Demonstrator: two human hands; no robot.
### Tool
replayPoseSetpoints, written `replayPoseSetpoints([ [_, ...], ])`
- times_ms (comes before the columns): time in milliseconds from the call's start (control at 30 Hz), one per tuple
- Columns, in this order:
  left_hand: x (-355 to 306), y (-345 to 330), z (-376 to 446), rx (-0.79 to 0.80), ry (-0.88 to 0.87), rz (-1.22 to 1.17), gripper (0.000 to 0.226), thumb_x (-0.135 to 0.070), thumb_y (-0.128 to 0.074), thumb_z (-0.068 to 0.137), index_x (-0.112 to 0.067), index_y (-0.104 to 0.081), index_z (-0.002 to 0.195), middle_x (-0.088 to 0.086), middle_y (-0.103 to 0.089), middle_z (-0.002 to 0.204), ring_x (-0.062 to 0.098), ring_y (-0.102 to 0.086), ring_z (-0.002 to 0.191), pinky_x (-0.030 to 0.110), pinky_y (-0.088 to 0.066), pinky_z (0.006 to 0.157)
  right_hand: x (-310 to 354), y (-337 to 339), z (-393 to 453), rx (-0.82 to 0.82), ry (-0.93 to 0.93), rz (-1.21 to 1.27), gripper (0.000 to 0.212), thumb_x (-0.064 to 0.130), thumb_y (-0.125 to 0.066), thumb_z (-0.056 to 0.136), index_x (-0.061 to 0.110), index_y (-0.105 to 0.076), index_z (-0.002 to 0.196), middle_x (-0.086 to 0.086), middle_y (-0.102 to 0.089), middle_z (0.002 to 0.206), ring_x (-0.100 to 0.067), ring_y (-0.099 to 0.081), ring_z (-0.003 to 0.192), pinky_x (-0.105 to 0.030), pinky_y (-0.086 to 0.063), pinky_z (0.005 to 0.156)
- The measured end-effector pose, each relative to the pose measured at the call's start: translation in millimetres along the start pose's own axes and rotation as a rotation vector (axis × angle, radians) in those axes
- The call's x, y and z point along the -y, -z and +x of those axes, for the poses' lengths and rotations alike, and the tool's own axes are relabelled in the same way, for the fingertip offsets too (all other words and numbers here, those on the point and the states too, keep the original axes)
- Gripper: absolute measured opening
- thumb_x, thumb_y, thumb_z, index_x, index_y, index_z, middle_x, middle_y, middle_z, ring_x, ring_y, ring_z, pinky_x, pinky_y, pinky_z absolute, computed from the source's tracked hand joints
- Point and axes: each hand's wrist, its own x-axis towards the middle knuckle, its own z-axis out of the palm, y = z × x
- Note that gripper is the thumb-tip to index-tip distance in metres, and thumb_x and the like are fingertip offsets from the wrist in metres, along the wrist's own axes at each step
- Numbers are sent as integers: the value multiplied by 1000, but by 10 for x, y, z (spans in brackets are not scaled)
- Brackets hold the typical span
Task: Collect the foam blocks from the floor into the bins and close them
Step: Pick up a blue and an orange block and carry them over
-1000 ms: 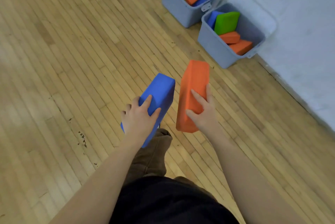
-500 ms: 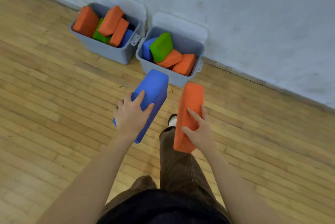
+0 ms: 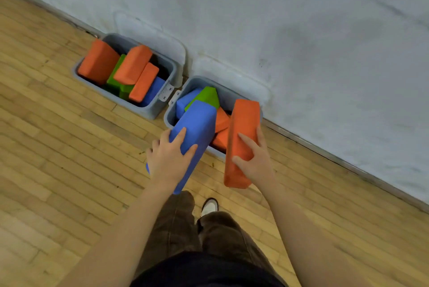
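A person's left hand [image 3: 170,159] grips a long blue rectangular foam block [image 3: 193,133] and the right hand [image 3: 254,159] a long orange rectangular foam block [image 3: 242,128], both smooth-faced, long axes pointing away toward the wall, far ends over the right-hand grey plastic bin [image 3: 168,117]

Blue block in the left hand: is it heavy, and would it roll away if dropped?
Probably light: the left hand holds the long blue block alone, gripped near one end. It likely stays stiff, since it shows no sag. Its flat sides suggest it wouldn't roll.
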Motion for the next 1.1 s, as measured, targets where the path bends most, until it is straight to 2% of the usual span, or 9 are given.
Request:
replayPoseSetpoints([
  [100,109,59,481,23,59,12,56,-53,-52,88,-31,-45,138,12,-44,139,38,-47,115,48,-38,89,209,-75,560,20,17,-8,63,17,-73,74,34,-52,131,4,-8,158,-17,-22,141,-31,-37,102],
  [400,86,8,2223,179,-24,22,59,-54,-48,90,-32,-36,143,9,-34,146,35,-37,126,48,-34,96,427,-484,1938,-24,-106,7,60,18,-72,76,21,-53,133,-4,-11,158,-18,-26,138,11,-16,78],
  [467,-7,-114,2504,212,-54,19,59,-54,-48,90,-32,-36,143,9,-34,146,34,-36,127,47,-34,96,354,-528,2155,-58,-160,21,60,14,-73,76,20,-54,133,-4,-12,158,-18,-23,140,8,-17,83],
  [567,-153,-381,2821,270,-96,17,58,-55,-48,90,-32,-36,143,8,-34,145,35,-38,124,48,-34,96,129,-584,2425,-89,-204,19,61,12,-74,75,19,-54,132,-4,-10,158,-16,-19,142,-12,-23,98],
  [700,-331,-1052,3188,375,-57,-72,59,-56,-46,90,-33,-34,143,7,-29,147,33,-33,130,51,-30,100,-402,-757,2789,-120,-272,-9,61,14,-75,75,19,-54,132,-2,-8,158,-15,-18,142,-21,-25,106],
  [833,-386,-1980,3526,437,-18,-224,60,-53,-44,92,-27,-31,145,12,-28,148,33,-32,133,49,-35,103,-1078,-1052,3132,-105,-346,-84,58,23,-71,81,23,-51,135,1,-7,159,-17,-20,142,-18,-16,99],
  [933,-336,-2451,3664,516,-26,-138,57,-47,-43,95,-21,-32,145,16,-27,149,38,-30,133,52,-31,103,-1443,-1179,3266,-63,-432,-73,53,27,-59,90,25,-44,140,-3,-12,158,-20,-21,141,-31,-21,107],
  [1000,-292,-2493,3661,525,-91,5,53,-43,-45,95,-15,-40,139,16,-36,142,40,-36,127,53,-34,99,-1514,-1164,3272,-39,-452,-87,51,24,-53,93,23,-41,142,-4,-23,154,-20,-29,137,-29,-28,99],
  [1100,-264,-2249,3584,546,-140,57,42,-34,-45,95,-5,-51,125,18,-48,129,39,-46,114,48,-41,91,-1337,-1037,3163,4,-440,-86,49,22,-47,95,22,-38,143,-4,-37,146,-18,-42,126,-29,-36,93],
])
